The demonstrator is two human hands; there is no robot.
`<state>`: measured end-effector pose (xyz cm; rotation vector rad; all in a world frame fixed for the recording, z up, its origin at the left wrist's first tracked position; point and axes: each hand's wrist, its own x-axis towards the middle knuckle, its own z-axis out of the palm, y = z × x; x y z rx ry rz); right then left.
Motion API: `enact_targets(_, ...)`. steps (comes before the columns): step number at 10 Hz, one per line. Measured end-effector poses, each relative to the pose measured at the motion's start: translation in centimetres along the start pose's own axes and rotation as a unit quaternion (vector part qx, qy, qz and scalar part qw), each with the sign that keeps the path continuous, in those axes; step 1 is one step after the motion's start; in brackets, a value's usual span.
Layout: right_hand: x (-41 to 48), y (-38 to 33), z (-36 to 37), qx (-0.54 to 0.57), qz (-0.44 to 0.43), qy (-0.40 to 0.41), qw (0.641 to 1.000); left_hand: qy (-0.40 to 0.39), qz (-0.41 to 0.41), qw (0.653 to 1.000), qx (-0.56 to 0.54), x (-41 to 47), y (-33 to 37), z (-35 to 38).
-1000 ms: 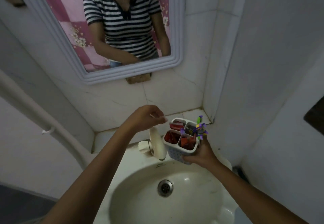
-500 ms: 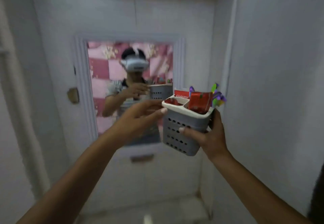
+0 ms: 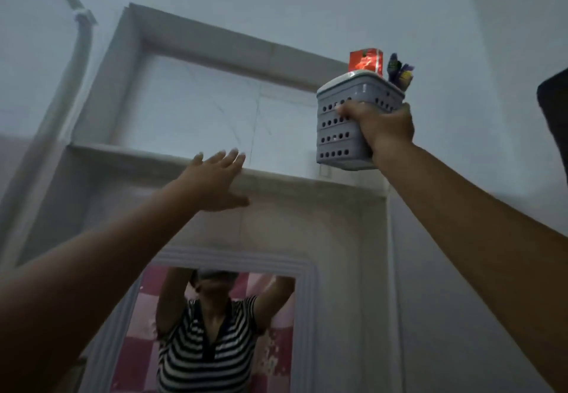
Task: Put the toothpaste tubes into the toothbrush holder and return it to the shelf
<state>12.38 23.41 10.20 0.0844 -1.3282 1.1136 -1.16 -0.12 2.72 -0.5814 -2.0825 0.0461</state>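
We have the holder (image 3: 347, 128) raised upright at the right end of the shelf (image 3: 147, 154), its base just above the ledge, so the red tube (image 3: 365, 60) and brushes (image 3: 399, 73) stay standing inside. Our right hand (image 3: 384, 125) wraps its side near the rim, fingers closed around it. Our left hand (image 3: 212, 182) is spread flat by the shelf edge, probably for balance while we reach overhead.

A pale recessed wall shelf (image 3: 159, 154) (seen from below) shows nothing resting on its ledge.
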Motion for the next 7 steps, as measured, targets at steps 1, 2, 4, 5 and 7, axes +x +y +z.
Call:
enact_targets(1,1.9,0.9,2.6,-0.075,0.016,0.046,0.996,0.024,0.005,1.000,-0.019,-0.1,-0.3,1.0)
enact_targets(2,2.5,3.5,4.7,-0.130,0.039,0.063,0.989,0.034,0.004,0.999,-0.030,-0.3,-0.3,1.3)
enact_targets(4,2.8,9.0,6.6,-0.233,-0.027,0.090,0.968,0.057,0.004,0.997,-0.050,-0.1,-0.6,2.3)
enact_targets(5,2.7,9.9,6.9,-0.280,-0.086,0.095,0.951,0.061,0.005,0.996,-0.058,-0.1,-0.7,2.3)
enact_targets(7,-0.2,10.9,5.6,-0.326,-0.156,0.043,0.931,0.046,-0.007,0.998,-0.047,-0.4,-0.2,1.5)
